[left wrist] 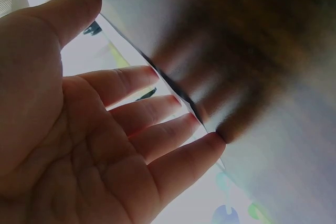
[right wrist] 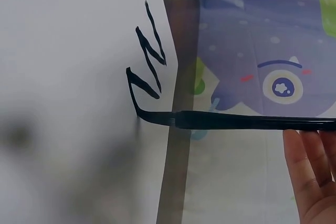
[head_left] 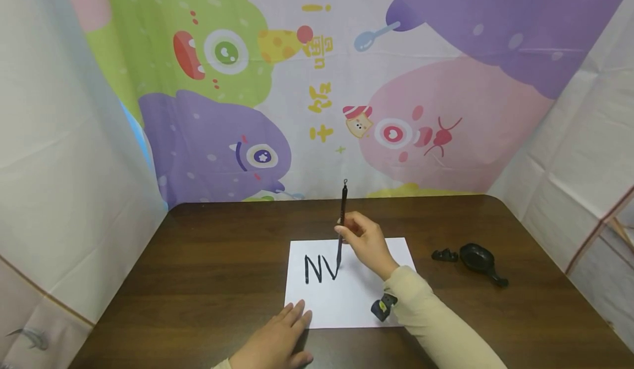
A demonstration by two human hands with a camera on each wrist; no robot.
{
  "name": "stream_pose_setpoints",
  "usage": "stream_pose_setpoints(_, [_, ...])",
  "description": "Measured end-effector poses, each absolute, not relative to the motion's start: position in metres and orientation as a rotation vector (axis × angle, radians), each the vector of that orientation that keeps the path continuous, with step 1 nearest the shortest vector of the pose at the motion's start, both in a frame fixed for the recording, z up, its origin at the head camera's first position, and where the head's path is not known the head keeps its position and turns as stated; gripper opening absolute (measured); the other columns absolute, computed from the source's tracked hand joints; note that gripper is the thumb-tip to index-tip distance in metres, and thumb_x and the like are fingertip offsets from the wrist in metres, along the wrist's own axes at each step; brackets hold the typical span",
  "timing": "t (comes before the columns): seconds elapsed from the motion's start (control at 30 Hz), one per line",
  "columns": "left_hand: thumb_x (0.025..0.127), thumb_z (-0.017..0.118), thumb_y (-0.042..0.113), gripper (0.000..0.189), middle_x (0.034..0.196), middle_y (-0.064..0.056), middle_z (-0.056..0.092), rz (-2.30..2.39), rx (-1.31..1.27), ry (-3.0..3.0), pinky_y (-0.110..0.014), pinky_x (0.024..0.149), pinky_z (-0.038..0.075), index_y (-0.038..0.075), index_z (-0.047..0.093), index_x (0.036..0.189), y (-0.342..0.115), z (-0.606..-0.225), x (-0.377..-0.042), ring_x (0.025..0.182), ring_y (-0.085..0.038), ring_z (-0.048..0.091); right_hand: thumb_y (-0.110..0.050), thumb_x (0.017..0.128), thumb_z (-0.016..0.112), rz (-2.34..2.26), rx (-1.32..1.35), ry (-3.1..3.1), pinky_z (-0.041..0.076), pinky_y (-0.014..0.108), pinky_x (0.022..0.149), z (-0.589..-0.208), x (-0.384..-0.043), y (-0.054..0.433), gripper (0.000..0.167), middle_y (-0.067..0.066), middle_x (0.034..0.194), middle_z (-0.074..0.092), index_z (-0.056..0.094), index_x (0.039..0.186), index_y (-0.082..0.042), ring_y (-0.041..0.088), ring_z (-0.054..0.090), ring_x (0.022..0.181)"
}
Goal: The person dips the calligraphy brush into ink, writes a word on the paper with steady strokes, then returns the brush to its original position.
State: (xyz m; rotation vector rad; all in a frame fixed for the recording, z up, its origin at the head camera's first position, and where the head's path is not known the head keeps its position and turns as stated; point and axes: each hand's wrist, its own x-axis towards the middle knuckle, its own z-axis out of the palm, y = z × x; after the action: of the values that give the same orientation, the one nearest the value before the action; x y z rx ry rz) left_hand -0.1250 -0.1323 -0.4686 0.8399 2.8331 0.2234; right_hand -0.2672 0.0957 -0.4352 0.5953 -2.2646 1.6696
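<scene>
A black ink brush [head_left: 343, 209] stands nearly upright in my right hand [head_left: 366, 242], pinched between thumb and fingers partway up the handle. In the right wrist view the bent tip of the ink brush [right wrist: 157, 117] touches the white paper [right wrist: 79, 51] at the end of a black stroke. Black strokes [head_left: 319, 269] on the paper form an N and a V-like shape beside it. My left hand [head_left: 277, 333] lies with straight, spread fingers on the paper's lower left corner and the table. In the left wrist view, the fingertips [left wrist: 210, 140] meet the surface at the paper's edge.
The paper lies on a dark brown wooden table [head_left: 208, 281]. Right of it are a small black dish with a handle [head_left: 477, 258] and a black brush rest [head_left: 444, 255]. A cartoon-printed curtain [head_left: 317, 83] hangs behind the table, with white cloth at both sides.
</scene>
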Motion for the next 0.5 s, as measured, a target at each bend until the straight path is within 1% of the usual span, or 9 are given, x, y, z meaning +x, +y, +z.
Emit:
stream_pose_setpoints(0.07, [0.085,0.069,0.05,0.072,0.151,-0.017,0.045,0.224,0.84,2.834,-0.054,0.101,0.048,0.008,0.052,0.141,-0.1322,-0.4683,-0.1247,0.134,-0.04,0.048,-0.013,0.09,0.07,1.67,0.596,-2.259,0.06,0.025,0.068,-0.4352,-0.2684,0.0959,0.017,0.015,0.086,0.068,0.066,0.103,-0.002,0.024,0.068,0.075])
stream_pose_setpoints(0.27, [0.085,0.069,0.05,0.072,0.152,-0.017,0.044,0.236,0.817,2.817,-0.055,0.101,0.048,0.009,0.051,0.142,-0.1319,-0.4671,-0.1246,0.135,-0.04,0.047,-0.013,0.09,0.07,1.674,0.593,-2.229,0.061,0.026,0.069,-0.4358,-0.2721,0.0965,0.014,0.014,0.087,0.069,0.067,0.101,-0.006,0.024,0.069,0.077])
stream_pose_setpoints(0.37, [0.085,0.068,0.05,0.072,0.152,-0.016,0.043,0.238,0.814,2.812,-0.055,0.102,0.047,0.009,0.051,0.142,-0.132,-0.4675,-0.125,0.136,-0.039,0.046,-0.012,0.09,0.07,1.664,0.594,-2.217,0.061,0.027,0.069,-0.4365,-0.2742,0.0969,0.013,0.014,0.088,0.069,0.067,0.101,-0.005,0.026,0.069,0.078])
stream_pose_setpoints(0.5, [0.086,0.068,0.05,0.073,0.153,-0.016,0.043,0.241,0.814,2.806,-0.055,0.102,0.047,0.009,0.05,0.143,-0.1323,-0.468,-0.1258,0.136,-0.04,0.046,-0.011,0.09,0.069,1.653,0.591,-2.205,0.061,0.033,0.069,-0.437,-0.2771,0.0971,0.014,0.015,0.088,0.069,0.066,0.101,-0.003,0.034,0.069,0.08])
